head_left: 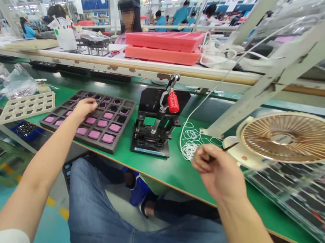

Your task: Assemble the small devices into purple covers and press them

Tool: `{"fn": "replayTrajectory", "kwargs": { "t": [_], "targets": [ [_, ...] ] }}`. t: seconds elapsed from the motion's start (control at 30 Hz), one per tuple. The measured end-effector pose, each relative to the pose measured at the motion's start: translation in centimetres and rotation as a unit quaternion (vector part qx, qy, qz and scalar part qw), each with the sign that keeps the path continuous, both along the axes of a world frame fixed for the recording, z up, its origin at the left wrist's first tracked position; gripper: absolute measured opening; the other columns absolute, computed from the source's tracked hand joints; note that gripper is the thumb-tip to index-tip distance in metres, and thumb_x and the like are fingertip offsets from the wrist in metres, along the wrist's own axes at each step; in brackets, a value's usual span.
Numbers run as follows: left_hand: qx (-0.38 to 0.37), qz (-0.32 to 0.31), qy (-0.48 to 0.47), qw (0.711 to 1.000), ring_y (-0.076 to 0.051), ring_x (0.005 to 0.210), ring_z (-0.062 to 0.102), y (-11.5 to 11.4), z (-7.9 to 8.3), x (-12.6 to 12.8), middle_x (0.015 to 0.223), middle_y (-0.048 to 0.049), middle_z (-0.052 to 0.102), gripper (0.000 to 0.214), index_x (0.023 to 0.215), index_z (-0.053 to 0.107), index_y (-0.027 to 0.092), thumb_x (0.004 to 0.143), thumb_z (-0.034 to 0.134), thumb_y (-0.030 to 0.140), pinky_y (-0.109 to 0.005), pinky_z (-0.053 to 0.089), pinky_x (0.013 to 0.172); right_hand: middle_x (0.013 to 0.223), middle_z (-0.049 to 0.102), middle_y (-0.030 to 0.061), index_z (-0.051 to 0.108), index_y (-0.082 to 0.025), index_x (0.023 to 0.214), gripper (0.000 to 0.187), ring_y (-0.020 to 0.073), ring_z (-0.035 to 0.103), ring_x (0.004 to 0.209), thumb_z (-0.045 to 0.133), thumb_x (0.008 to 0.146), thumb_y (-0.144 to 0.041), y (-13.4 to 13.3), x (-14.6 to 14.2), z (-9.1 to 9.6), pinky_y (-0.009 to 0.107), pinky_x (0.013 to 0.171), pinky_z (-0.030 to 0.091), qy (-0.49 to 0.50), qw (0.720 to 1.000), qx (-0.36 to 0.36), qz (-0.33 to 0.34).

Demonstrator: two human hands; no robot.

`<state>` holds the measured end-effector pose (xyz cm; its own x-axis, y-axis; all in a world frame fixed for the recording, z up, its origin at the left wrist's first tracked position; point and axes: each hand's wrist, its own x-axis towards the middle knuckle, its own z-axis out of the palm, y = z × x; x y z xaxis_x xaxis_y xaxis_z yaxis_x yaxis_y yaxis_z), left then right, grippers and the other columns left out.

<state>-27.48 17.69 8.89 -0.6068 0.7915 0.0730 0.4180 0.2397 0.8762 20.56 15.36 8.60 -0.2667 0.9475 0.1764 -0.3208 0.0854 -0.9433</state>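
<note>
The left hand point(84, 107) rests with bent fingers on the far side of a dark tray point(68, 130) of pink pads point(108, 138) at the desk's point(170, 169) left near edge; whether it grips one I cannot tell. The right hand point(219, 170) is clenched on a thin dark stick point(230, 147), just beside a small fan point(291, 138) lying flat. Between the hands stand a black clamp fixture point(152, 133) with a red handle point(173, 102) and a tangle of white wire point(193, 139).

Left to right: compartment tray point(124, 126), clamp press point(155, 124), fan point(291, 138); foam sheets point(165, 45) behind them
</note>
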Motion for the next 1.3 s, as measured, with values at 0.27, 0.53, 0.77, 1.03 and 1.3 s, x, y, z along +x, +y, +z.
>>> {"fn": "replayTrajectory", "kwargs": {
  "t": [0.27,0.53,0.77,1.03,1.3],
  "targets": [
    [0.156,-0.136,-0.389,0.898,-0.030,0.106,0.074,-9.7,-1.8,11.5,0.120,-0.0204,0.075,0.032,0.117,0.071,0.011,0.097,0.070,0.035,-0.043,0.063,0.086,0.060,0.057,0.0012,0.081,-0.019,0.096,0.057,0.0174,0.058,0.056,0.065,0.099,-0.073,-3.5,1.7,-7.2,0.032,0.057,0.057,0.024,0.989,-0.135,0.048],
    [0.035,-0.233,-0.480,0.845,-0.024,0.081,0.077,-16.1,-6.0,26.8,0.112,-0.0172,0.077,0.049,0.123,0.064,0.014,0.090,0.085,0.044,-0.033,0.062,0.062,0.097,0.076,0.0046,0.083,-0.027,0.100,0.010,0.0205,0.073,0.082,0.086,0.093,-0.021,-7.9,-1.1,-7.6,0.033,0.073,0.064,-0.071,0.989,0.129,-0.016],
    [0.006,-0.257,-0.463,0.848,-0.017,0.070,0.072,-17.2,-5.6,28.3,0.096,-0.0066,0.074,0.047,0.122,0.067,0.016,0.094,0.080,0.051,-0.034,0.064,0.072,0.122,0.077,0.0083,0.082,-0.032,0.123,0.032,0.0324,0.074,0.115,0.081,0.096,-0.015,-8.5,-2.3,-7.5,0.055,0.099,0.064,-0.122,0.940,0.319,0.003],
    [-0.012,-0.263,-0.434,0.861,-0.017,0.069,0.074,-17.4,-6.2,28.3,0.103,-0.0080,0.073,0.045,0.123,0.069,0.017,0.097,0.075,0.053,-0.033,0.063,0.070,0.120,0.079,0.0066,0.082,-0.028,0.123,0.040,0.0344,0.075,0.118,0.079,0.092,-0.002,-8.7,-2.9,-9.0,0.056,0.104,0.065,-0.102,0.949,0.298,0.021],
    [-0.022,-0.273,-0.406,0.872,-0.017,0.073,0.074,-17.4,-6.7,28.3,0.105,-0.0075,0.072,0.043,0.127,0.067,0.018,0.101,0.069,0.052,-0.033,0.063,0.072,0.120,0.079,0.0070,0.082,-0.028,0.124,0.042,0.0353,0.074,0.119,0.079,0.092,-0.002,-8.6,-2.5,-9.4,0.056,0.104,0.065,-0.110,0.947,0.301,0.027]
  ]
}}
